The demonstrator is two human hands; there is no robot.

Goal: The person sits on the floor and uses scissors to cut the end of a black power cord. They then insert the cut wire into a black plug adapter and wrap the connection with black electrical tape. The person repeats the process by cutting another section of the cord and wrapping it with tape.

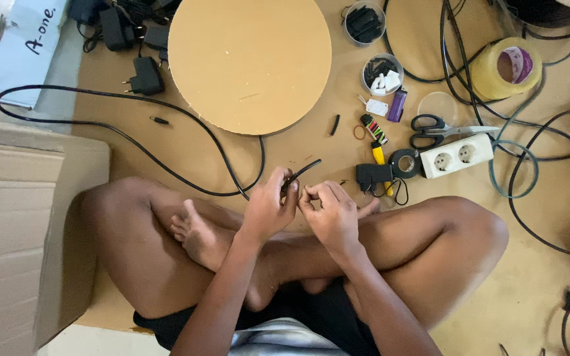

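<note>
Landmark: round board (250, 62), lying flat on the floor (529, 290).
Box: cardboard box (14, 217), far left of the board, cut off by the frame edge.
Adapters: black plug adapters (141, 72), just left of the board.
Cable: black cable (166, 142); loops from left of the board, under its lower edge, to the hands.
Left hand: left hand (268, 207), below the board; clenched on the cable near its end, fingers pinching it.
Cable end: short stub rises up-right from the left hand toward the board.
Right hand: right hand (331, 214), touching the left; fingertips pinched at the cable end. What they grip is too small to tell.
Handling: judged light, flexible, smooth-jacketed; hold close behind the end so it stays steady.
Right of board: cups of small parts, scissors (433, 128), socket strip (458, 156), tape roll (506, 66).
Hidden: fingers cover the cable tip; other cables run out of frame.
</note>
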